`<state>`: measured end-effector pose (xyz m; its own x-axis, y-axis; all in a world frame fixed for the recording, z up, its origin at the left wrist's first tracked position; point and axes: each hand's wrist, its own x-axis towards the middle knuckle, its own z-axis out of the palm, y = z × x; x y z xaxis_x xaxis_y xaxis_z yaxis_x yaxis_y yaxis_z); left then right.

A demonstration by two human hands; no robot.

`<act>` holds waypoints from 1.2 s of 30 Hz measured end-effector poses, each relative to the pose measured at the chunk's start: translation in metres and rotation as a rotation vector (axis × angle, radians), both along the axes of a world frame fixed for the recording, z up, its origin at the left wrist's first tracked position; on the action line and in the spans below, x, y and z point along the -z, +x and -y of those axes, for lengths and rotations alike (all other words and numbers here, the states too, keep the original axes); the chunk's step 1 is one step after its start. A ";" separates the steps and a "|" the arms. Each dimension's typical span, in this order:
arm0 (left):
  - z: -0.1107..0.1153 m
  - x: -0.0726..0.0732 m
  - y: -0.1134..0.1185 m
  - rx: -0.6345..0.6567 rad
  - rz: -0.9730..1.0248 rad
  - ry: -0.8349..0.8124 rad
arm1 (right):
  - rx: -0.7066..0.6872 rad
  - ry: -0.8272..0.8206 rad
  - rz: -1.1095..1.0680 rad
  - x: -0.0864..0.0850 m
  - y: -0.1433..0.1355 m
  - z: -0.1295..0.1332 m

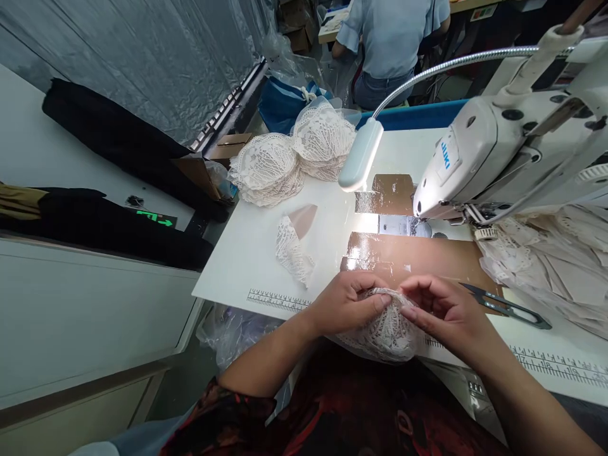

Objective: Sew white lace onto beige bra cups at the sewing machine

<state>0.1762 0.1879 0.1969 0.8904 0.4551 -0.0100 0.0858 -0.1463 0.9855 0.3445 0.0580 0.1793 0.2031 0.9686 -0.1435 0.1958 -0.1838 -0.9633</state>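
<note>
A white lace cup piece [387, 332] is held up at the front edge of the sewing table, its upper edge between my two hands. My left hand [349, 301] pinches that edge from the left, thumb on top. From the right, my right hand [439, 310] grips the same edge between thumb and forefinger, its other fingers curled. The lower part of the lace hangs near my lap. Right of my right hand lies a pair of black thread snips [513, 307]. A small lace-and-beige fabric piece [295, 244] rests on the table to the left.
Two stacks of lace cups [268, 166] stand at the table's back left. A sewing machine [494, 152] occupies the right, with a lamp [361, 155] beside it. More lace and beige fabric [560, 259] is piled at right. Another person [387, 44] sits beyond the table.
</note>
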 end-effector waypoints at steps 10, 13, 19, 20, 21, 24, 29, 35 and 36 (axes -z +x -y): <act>0.012 0.002 0.007 0.106 0.014 -0.042 | 0.016 -0.043 0.056 -0.014 -0.004 0.010; 0.010 -0.003 0.005 0.169 -0.015 -0.061 | 0.042 -0.055 0.018 -0.016 -0.004 0.014; 0.008 -0.006 0.009 0.165 -0.002 -0.113 | 0.102 -0.048 -0.105 -0.017 -0.005 0.014; 0.010 -0.004 0.011 0.148 0.007 -0.149 | 0.114 -0.042 -0.124 -0.016 -0.006 0.012; 0.012 -0.001 0.013 0.126 0.011 -0.207 | 0.119 -0.037 -0.141 -0.015 -0.007 0.010; 0.012 0.005 0.015 0.016 -0.017 -0.459 | 0.099 -0.035 -0.176 -0.012 -0.005 0.000; -0.032 -0.019 -0.002 -0.376 0.002 -0.348 | 0.187 -0.011 -0.031 -0.017 0.021 0.001; -0.076 -0.030 0.036 -0.476 -0.111 0.854 | 0.146 -0.067 0.340 -0.027 0.060 0.009; -0.072 -0.020 0.052 -0.327 -0.198 1.008 | 0.115 -0.072 0.405 -0.029 0.063 0.005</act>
